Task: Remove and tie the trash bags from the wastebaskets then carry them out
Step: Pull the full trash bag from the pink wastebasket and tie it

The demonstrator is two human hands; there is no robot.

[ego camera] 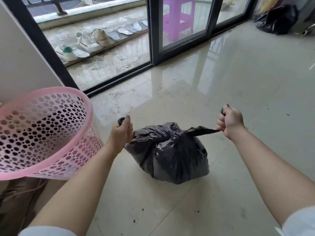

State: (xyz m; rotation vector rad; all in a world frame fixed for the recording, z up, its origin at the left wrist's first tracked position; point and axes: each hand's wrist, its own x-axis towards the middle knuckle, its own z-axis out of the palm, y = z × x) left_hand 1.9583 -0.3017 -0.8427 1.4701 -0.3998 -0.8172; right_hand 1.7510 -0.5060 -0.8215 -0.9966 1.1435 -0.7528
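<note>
- Glossy beige floor tiles (247,92) are seen throughout, marked with scattered dark crumbs, and bordered at the far side by a dark-framed sliding glass door (153,31), open on its left half.
- At the centre of the floor a full black trash bag (172,155) is set down, already out of the pink perforated wastebasket (42,133), which stands just to its left and appears empty.
- One twisted corner of the bag's mouth is clenched in the left hand (121,132), fingers closed around it; the other corner is clenched likewise in the fisted right hand (230,121).
- Both corners are drawn outward in opposite directions, most likely so that a knot over the bag's top is pulled tight.
- The bag is probably left resting on the tiles so that its weight anchors it against the pull.
- A second black bag (277,19) is seen in the far right corner.
- Wide bare floor is left to the right and ahead; the left hand's room is narrowed by the wastebasket rim.
- Sneakers (80,46) and insoles (129,28) are lined up beyond the door track, beside a purple plastic stool (179,17).
</note>
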